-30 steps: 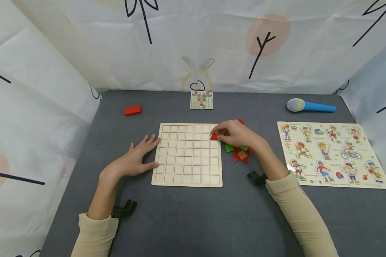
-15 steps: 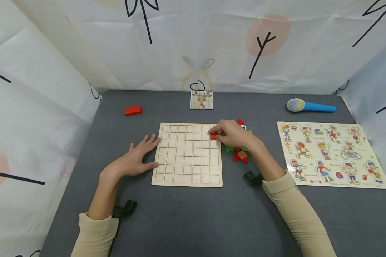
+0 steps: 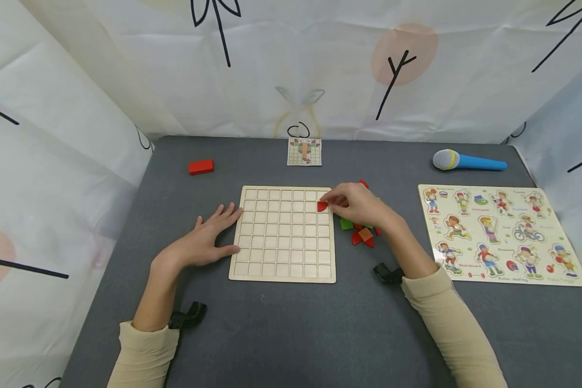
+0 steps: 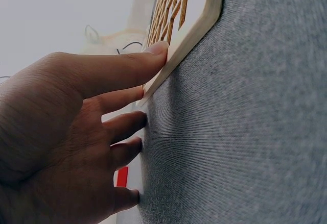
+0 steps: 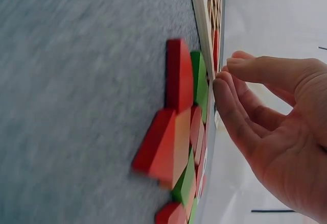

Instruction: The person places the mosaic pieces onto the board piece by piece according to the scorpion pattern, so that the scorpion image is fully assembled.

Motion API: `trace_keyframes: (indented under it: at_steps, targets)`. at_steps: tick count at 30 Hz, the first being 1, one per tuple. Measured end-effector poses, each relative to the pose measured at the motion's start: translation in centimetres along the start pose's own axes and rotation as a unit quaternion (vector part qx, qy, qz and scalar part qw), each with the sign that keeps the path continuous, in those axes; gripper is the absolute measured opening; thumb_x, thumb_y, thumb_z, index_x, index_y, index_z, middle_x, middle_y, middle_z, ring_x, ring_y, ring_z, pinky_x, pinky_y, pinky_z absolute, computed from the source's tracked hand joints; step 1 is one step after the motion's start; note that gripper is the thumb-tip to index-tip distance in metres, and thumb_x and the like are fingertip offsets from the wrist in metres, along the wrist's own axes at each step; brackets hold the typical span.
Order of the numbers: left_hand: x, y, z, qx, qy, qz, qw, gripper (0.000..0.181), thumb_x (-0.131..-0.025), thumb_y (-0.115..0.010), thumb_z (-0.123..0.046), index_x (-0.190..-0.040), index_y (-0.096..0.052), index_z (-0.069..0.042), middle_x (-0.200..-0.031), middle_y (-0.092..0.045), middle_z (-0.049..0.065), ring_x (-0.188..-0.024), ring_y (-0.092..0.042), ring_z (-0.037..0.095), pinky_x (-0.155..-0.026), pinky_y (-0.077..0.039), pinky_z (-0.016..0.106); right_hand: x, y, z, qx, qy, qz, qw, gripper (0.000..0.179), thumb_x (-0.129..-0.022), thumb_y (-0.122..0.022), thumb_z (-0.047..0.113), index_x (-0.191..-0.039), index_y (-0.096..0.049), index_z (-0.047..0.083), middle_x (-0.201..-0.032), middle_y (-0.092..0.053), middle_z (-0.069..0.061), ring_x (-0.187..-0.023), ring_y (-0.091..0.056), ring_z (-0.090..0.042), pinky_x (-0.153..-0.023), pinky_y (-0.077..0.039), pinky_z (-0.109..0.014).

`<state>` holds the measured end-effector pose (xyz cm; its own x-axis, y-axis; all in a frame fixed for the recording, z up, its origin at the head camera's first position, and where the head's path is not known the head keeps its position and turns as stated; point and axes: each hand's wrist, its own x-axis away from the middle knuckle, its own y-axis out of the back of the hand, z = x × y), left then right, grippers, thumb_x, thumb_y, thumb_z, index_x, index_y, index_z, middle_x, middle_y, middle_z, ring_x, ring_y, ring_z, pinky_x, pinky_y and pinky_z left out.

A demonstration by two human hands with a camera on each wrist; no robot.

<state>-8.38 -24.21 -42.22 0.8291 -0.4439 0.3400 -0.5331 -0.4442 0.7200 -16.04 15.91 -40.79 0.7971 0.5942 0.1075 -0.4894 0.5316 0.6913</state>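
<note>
A pale wooden grid board [image 3: 283, 281] lies flat in the middle of the grey table. My left hand [image 3: 203, 241] is spread at its left side, thumb tip and index fingertip right at the edge; the left wrist view shows the thumb on the rim. One red piece with a rounded side [image 3: 322, 206] lies in a right-hand cell of the upper rows. Over the board's right edge is my right hand [image 3: 356, 203], its fingertips beside that piece, thumb and fingers loosely bent. Red, green and orange wooden pieces [image 5: 179, 76] are heaped just right of the board, partly under this hand.
A small card with a coloured grid picture [image 3: 304, 152] stands behind the board. To the back left is a red block [image 3: 201, 167]. A toy microphone [image 3: 470, 160] lies at the back right, above a picture puzzle board [image 3: 504, 234].
My right hand turns and presses the red piece into the cell, then draws back slightly to the right, leaving the piece more exposed. The left hand keeps its place.
</note>
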Motion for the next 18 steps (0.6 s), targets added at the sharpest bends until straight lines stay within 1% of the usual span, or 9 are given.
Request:
trace_keyframes:
  at_steps: [3, 5, 8, 9, 11, 14, 16, 18]
  targets:
    - [0.0, -0.2, 0.3, 0.009, -0.014, -0.008, 0.9998, 0.093, -0.102, -0.075, -0.037, -0.175, -0.022, -0.018, -0.184, -0.01, 0.02, -0.171, -0.001, 0.049, -0.124, 0.005, 0.086, 0.6, 0.3, -0.5, 0.01, -0.008, -0.003, 0.9999, 0.028, -0.1, -0.069, -0.003, -0.127, -0.078, -0.002, -0.115, -0.079, -0.019, -0.1, -0.078, -0.03, -0.092, -0.065, -0.047]
    - [0.1, -0.2, 0.3, 0.01, -0.017, -0.01, 0.9998, 0.093, -0.102, -0.075, -0.038, -0.175, -0.023, -0.019, -0.183, -0.01, 0.02, -0.17, -0.001, 0.049, -0.124, 0.005, 0.087, 0.9, 0.5, -0.9, 0.023, -0.008, -0.007, 0.9997, 0.028, -0.098, -0.071, -0.004, -0.125, -0.079, -0.002, -0.114, -0.08, -0.019, -0.098, -0.077, -0.029, -0.09, -0.065, -0.047]
    - [0.1, -0.2, 0.5, 0.012, -0.017, -0.011, 0.9997, 0.093, -0.102, -0.075, -0.041, -0.175, -0.023, -0.02, -0.184, -0.011, 0.019, -0.171, 0.0, 0.048, -0.124, 0.006, 0.086, 1.5, 0.8, -1.3, 0.041, -0.007, -0.015, 0.999, 0.028, -0.096, -0.072, -0.005, -0.123, -0.08, -0.001, -0.115, -0.081, -0.017, -0.096, -0.077, -0.028, -0.088, -0.064, -0.045]
    - [0.1, 0.0, 0.3, 0.009, -0.014, -0.009, 0.9998, 0.093, -0.101, -0.076, -0.04, -0.175, -0.023, -0.019, -0.184, -0.011, 0.02, -0.17, -0.001, 0.05, -0.124, 0.005, 0.086, 1.6, 0.9, -1.4, 0.046, -0.007, -0.015, 0.9988, 0.028, -0.096, -0.071, -0.005, -0.122, -0.08, 0.0, -0.115, -0.081, -0.017, -0.095, -0.076, -0.027, -0.087, -0.064, -0.043]
    - [-0.1, -0.2, 0.7, 0.008, -0.019, -0.012, 0.9997, 0.094, -0.101, -0.076, -0.042, -0.175, -0.024, -0.021, -0.184, -0.011, 0.019, -0.17, -0.002, 0.049, -0.123, 0.004, 0.087, 1.9, 1.1, -1.6, 0.052, -0.006, -0.015, 0.9985, 0.029, -0.095, -0.069, -0.006, -0.12, -0.081, 0.001, -0.115, -0.082, -0.015, -0.088, -0.072, -0.024, -0.082, -0.061, -0.038]
    - [-0.5, -0.6, 1.6, 0.005, -0.019, -0.017, 0.9997, 0.094, -0.1, -0.077, -0.045, -0.175, -0.023, -0.028, -0.184, -0.011, 0.014, -0.172, -0.002, 0.045, -0.125, 0.003, 0.086, 2.3, 1.4, -1.9, 0.058, -0.001, -0.013, 0.9982, 0.031, -0.092, -0.066, -0.008, -0.117, -0.082, 0.002, -0.111, -0.082, -0.013, -0.079, -0.064, -0.019, -0.075, -0.053, -0.03]
    - [-0.7, -0.9, 2.2, 0.003, -0.023, -0.021, 0.9995, 0.095, -0.1, -0.076, -0.048, -0.175, -0.022, -0.03, -0.185, -0.012, 0.013, -0.172, -0.003, 0.044, -0.125, 0.002, 0.086, 2.4, 1.6, -1.9, 0.061, 0.002, -0.012, 0.9981, 0.032, -0.091, -0.064, -0.009, -0.115, -0.082, 0.002, -0.107, -0.082, -0.012, -0.075, -0.059, -0.017, -0.071, -0.048, -0.026]
    - [-0.8, -1.0, 2.5, 0.006, -0.025, -0.02, 0.9995, 0.095, -0.1, -0.076, -0.051, -0.175, -0.022, -0.031, -0.185, -0.011, 0.012, -0.172, -0.002, 0.044, -0.124, 0.003, 0.086, 2.4, 1.7, -2.0, 0.066, 0.006, -0.01, 0.9977, 0.032, -0.091, -0.064, -0.008, -0.115, -0.082, 0.003, -0.106, -0.081, -0.012, -0.073, -0.057, -0.016, -0.069, -0.046, -0.025]
